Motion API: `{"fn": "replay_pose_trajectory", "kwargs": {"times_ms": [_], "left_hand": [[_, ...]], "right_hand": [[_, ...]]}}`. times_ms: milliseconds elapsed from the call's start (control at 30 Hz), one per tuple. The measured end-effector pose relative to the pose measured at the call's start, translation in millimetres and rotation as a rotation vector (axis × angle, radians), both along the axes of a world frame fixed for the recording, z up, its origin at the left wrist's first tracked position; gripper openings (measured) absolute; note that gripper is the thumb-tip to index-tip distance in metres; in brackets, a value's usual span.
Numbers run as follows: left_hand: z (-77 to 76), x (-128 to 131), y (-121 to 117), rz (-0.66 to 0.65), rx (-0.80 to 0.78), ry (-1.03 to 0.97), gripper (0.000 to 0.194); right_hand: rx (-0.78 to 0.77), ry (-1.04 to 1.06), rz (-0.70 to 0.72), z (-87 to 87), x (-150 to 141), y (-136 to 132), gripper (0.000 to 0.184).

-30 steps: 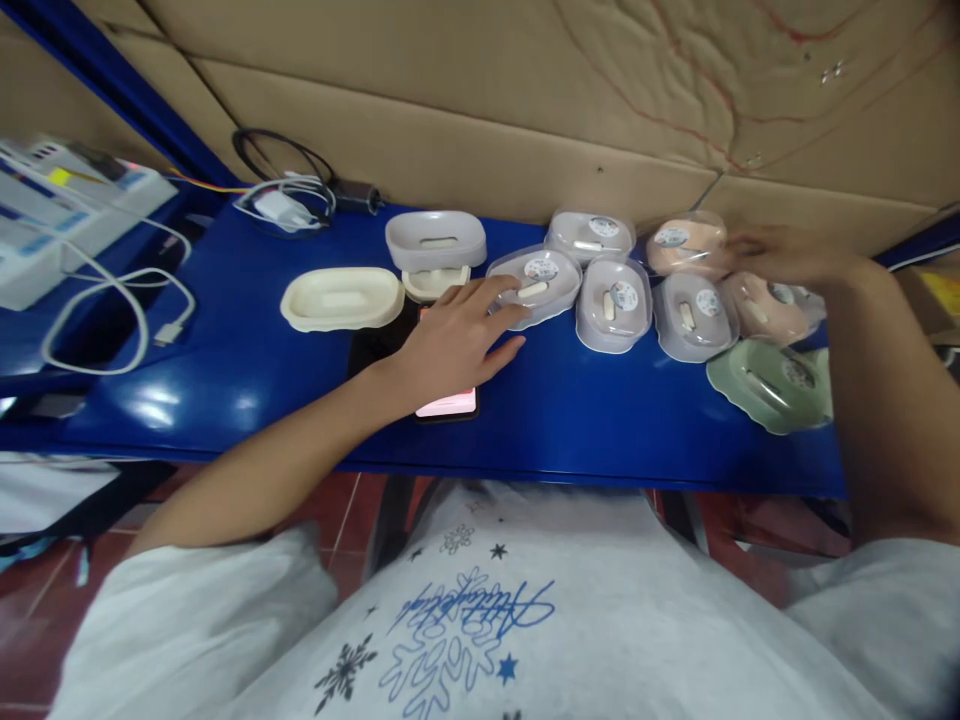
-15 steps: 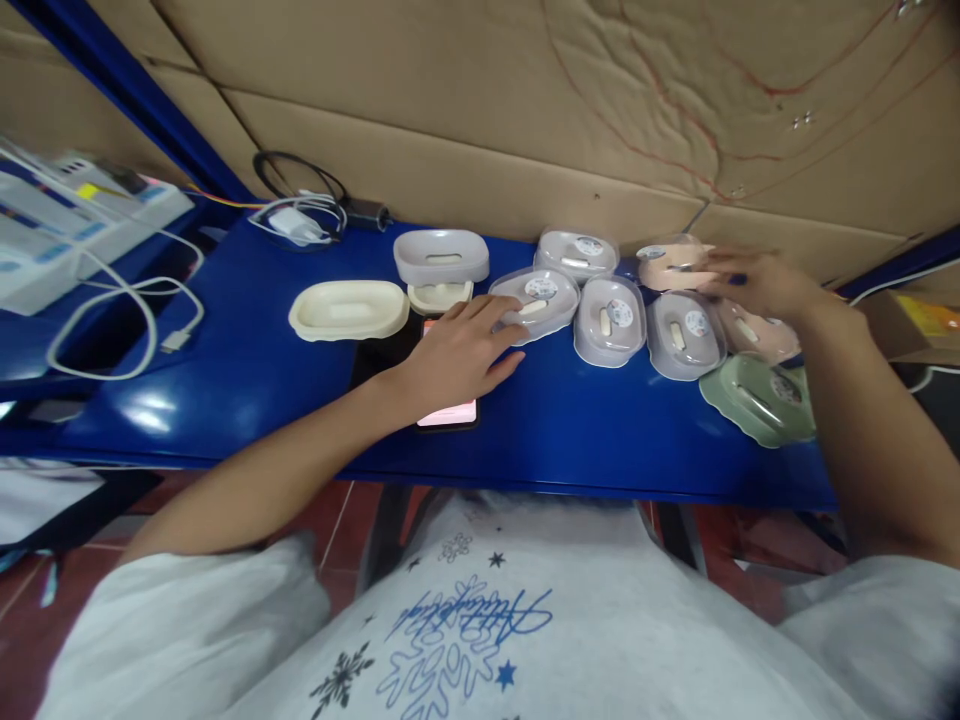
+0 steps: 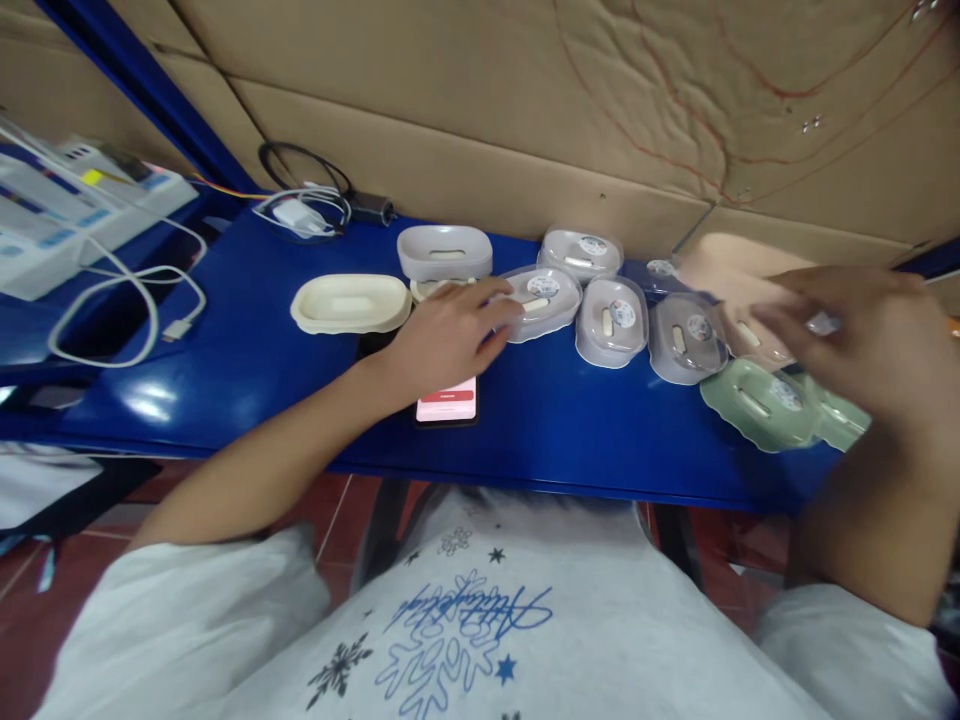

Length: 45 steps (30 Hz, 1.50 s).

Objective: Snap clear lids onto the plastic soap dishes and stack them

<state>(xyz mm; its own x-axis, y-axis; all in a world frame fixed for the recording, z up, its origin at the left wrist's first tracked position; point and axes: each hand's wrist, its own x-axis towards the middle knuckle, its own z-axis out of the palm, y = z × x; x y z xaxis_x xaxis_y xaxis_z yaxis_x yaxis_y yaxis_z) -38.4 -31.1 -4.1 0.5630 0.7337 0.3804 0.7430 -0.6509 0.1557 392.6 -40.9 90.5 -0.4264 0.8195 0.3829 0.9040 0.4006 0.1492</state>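
Note:
My left hand (image 3: 442, 335) lies with its fingers apart, fingertips touching the near left side of a lidded lilac soap box (image 3: 541, 300). Under that hand is a phone (image 3: 448, 405) with a lit screen, partly covered. At the right, my right hand (image 3: 862, 330), smeared by motion, grips a peach soap box (image 3: 724, 262) raised above the table. A clear lid (image 3: 660, 275) with a round label lies below the raised piece's left end. Beneath the right hand sit another peach soap box (image 3: 754, 340) and a green soap box (image 3: 761, 400).
More lilac boxes (image 3: 611, 322) stand in the middle. An open cream tray (image 3: 350, 303) and an open lilac tray (image 3: 444, 252) are on the left. Cables with a white charger (image 3: 300, 215) and a power strip (image 3: 112, 235) lie farther left. Cardboard (image 3: 465, 110) walls the back.
My right hand has lifted the peach soap box off the table and drawn it right and nearer, leaving the clear lid behind. My left hand has barely moved.

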Motion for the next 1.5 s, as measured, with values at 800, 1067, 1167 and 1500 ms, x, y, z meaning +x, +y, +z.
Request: {"fn": "replay_pose_trajectory", "kwargs": {"times_ms": [800,1067,1167,1500], "left_hand": [[-18.8,-37.5,54.6,0.410,-0.120,0.058,0.042],[18.1,-25.1,23.5,0.295,-0.141,-0.224,0.020],[15.1,-27.4,23.6,0.179,-0.111,-0.402,0.028],[19.5,-3.2,-9.5,-0.333,0.262,-0.400,0.013]], "right_hand": [[-0.170,0.068,0.780,-116.6,-112.0,-33.3,0.037],[-0.139,0.205,0.711,-109.4,-106.7,-33.9,0.034],[-0.142,0.394,0.615,-105.3,-108.0,-37.6,0.021],[-0.243,0.994,0.165,-72.1,-85.9,-42.9,0.024]]}}
